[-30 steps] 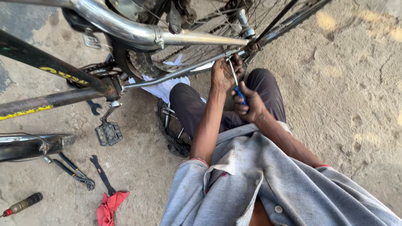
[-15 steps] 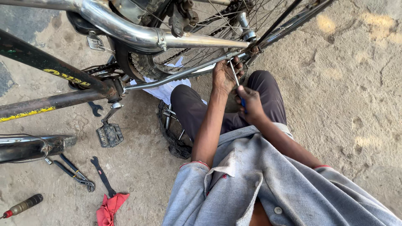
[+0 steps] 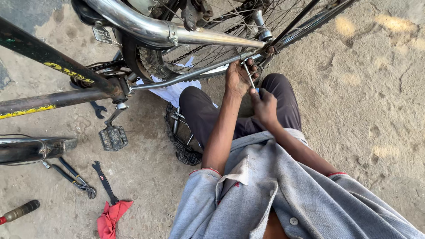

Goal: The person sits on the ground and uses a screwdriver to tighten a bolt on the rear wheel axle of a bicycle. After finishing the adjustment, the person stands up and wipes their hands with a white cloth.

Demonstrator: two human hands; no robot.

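A bicycle stands in front of me, its rear wheel (image 3: pixel 230 17) and chrome stays (image 3: pixel 199 37) at the top of the head view. My left hand (image 3: pixel 237 77) grips the lower stay near the rear axle (image 3: pixel 265 34). My right hand (image 3: pixel 264 106) is shut on a screwdriver (image 3: pixel 249 76) with a blue handle. Its metal shaft points up toward the stay by the axle, passing close to my left fingers. I sit on the ground in dark trousers and a grey shirt, my knee under both hands.
A pedal (image 3: pixel 113 137) hangs at the left. On the sandy ground lie pliers (image 3: pixel 73 176), a black spanner (image 3: pixel 104 181), a red rag (image 3: pixel 110 217), a wooden-handled tool (image 3: pixel 17 211), a chrome mudguard (image 3: pixel 31 148) and a white cloth (image 3: pixel 172 90).
My right hand has lowered a little with the screwdriver; the left hand stays on the stay. The view has shifted slightly.
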